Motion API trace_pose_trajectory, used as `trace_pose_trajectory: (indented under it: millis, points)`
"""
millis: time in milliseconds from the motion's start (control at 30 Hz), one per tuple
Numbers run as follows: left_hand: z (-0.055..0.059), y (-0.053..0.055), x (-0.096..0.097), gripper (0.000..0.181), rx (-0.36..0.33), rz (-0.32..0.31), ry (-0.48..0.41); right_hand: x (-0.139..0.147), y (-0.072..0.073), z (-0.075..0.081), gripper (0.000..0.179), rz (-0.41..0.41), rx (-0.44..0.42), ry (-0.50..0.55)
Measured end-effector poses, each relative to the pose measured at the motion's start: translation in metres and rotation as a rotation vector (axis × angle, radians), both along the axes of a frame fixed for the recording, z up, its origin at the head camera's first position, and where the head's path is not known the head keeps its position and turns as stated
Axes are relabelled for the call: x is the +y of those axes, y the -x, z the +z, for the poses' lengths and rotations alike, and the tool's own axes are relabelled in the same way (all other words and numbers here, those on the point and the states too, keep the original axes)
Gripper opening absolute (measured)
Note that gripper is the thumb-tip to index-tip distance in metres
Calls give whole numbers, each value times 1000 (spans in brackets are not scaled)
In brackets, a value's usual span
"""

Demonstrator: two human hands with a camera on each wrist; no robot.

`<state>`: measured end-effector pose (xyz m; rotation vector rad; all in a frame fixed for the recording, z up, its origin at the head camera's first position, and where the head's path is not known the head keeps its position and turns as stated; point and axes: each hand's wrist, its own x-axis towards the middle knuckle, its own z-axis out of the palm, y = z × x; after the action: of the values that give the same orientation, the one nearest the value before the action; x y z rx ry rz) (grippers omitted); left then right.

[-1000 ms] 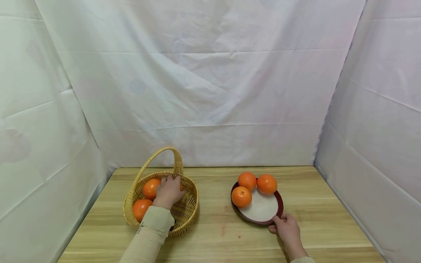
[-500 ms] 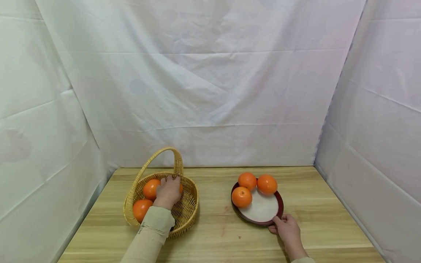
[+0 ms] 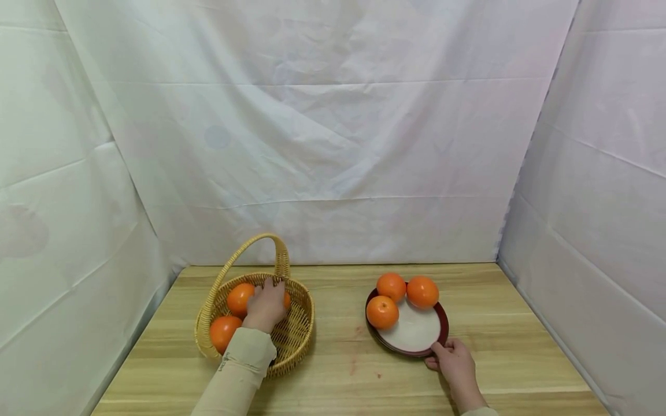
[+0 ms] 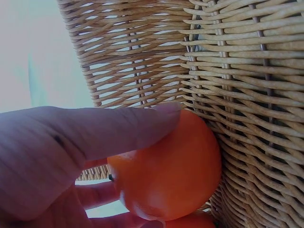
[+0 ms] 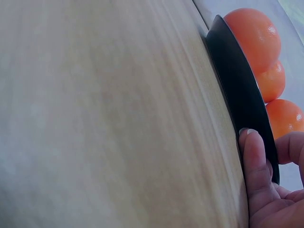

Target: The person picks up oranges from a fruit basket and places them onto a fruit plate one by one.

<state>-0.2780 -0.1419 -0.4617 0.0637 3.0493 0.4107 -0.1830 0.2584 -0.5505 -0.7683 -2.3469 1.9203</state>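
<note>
My left hand point(image 3: 267, 306) reaches into the wicker basket point(image 3: 295, 341). Its thumb and fingers grip an orange point(image 4: 175, 166) beside the woven wall, as the left wrist view shows. Two more oranges lie in the basket to the left of that hand, one farther back point(image 3: 240, 299) and one nearer point(image 3: 225, 333). At the right, my right hand point(image 3: 455, 364) pinches the near right rim of a dark-rimmed plate point(image 3: 413, 332), thumb on top and fingers below. Three oranges point(image 3: 383, 312) sit together at the plate's far left side.
The basket's arched handle point(image 3: 236, 254) rises over its left and back side. Wood-grain table surface point(image 3: 338, 346) lies between basket and plate. White cloth point(image 3: 333, 144) hangs behind the table and along both sides.
Almost nothing differs. The left hand stays in the basket with barely a shift, and the right hand keeps its pinch on the plate's rim.
</note>
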Motion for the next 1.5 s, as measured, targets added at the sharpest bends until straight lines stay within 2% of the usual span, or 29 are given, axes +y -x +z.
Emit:
trace_pose_trajectory:
  millis: [333,600,767,967,1200,1500]
  points:
    - [2,-3,1,53,9,-18,33,1,0,-2,27,1,-8,-8]
    - [1,-5,1,61,7,-15,30,0,0,-2,27,2,-17,-17]
    - [2,-5,2,59,36,-21,21,0,-1,-1,29,7,-6,-11]
    - [7,-5,2,61,83,-40,-3,0,0,-1,28,5,-10,-3]
    - [12,-7,3,70,106,-62,20,0,-1,-1,25,4,-14,-9]
    - [24,-10,3,63,152,-78,11,0,0,0,24,5,-11,-10]
